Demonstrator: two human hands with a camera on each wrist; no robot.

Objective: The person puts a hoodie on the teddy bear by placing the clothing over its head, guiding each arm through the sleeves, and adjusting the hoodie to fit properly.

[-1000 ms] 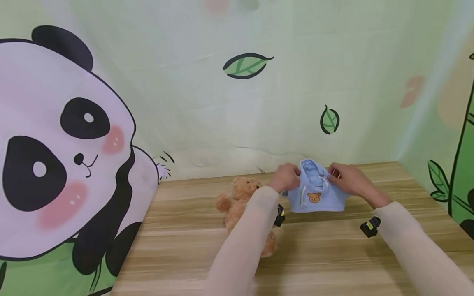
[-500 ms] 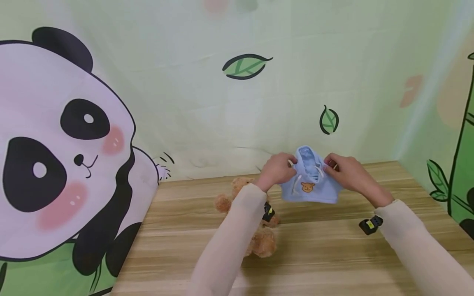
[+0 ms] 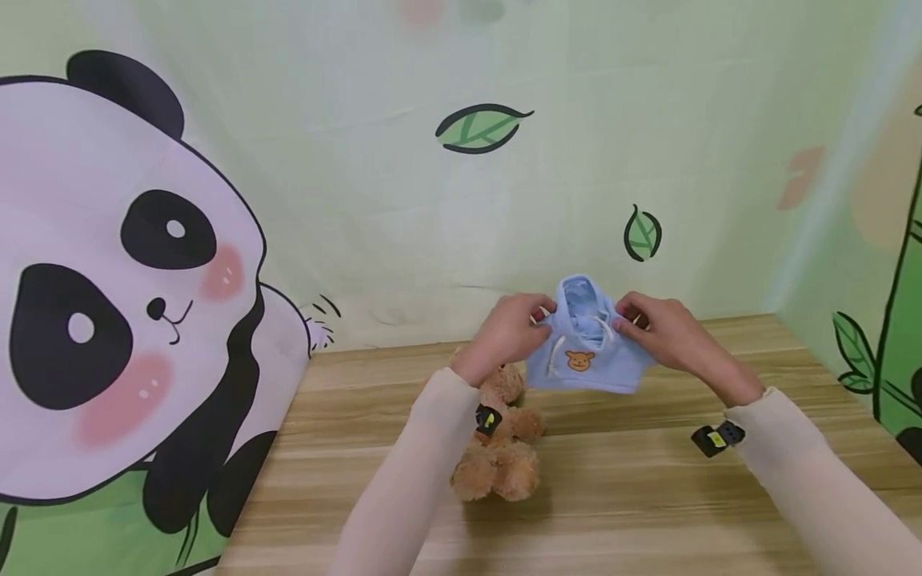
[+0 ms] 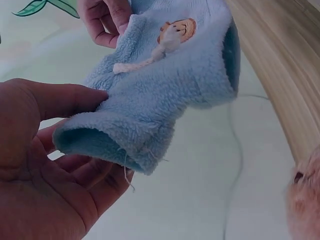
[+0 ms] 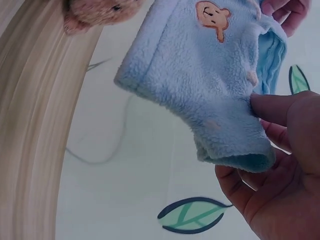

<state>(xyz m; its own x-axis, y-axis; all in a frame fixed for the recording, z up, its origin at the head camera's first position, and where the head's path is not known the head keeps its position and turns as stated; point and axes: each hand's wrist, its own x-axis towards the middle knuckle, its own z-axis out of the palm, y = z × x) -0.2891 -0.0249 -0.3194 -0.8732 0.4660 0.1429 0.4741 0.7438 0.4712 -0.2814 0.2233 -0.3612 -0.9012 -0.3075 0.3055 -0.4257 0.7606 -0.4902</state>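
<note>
A small light-blue fleece hoodie (image 3: 608, 368) with white drawstrings and a bear-face patch is held up above the table by both hands. My left hand (image 3: 513, 326) pinches its left shoulder; in the left wrist view the thumb lies on the fleece above an open sleeve end (image 4: 100, 142). On the other shoulder my right hand (image 3: 666, 328) has a like pinch, with the sleeve (image 5: 240, 145) hanging over its fingers. The brown teddy bear (image 3: 504, 472) lies on the table below my left forearm, which hides part of its head and body.
The wooden table (image 3: 634, 504) runs back to a pale green cloth backdrop (image 3: 360, 200) with printed leaves. A large printed panda (image 3: 144, 280) covers the left side. Each wrist wears a small black camera (image 3: 713, 438).
Both hands have lifted the hoodie and carried it left toward the teddy bear. My left forearm has swung left, so more of the bear's legs and belly shows.
</note>
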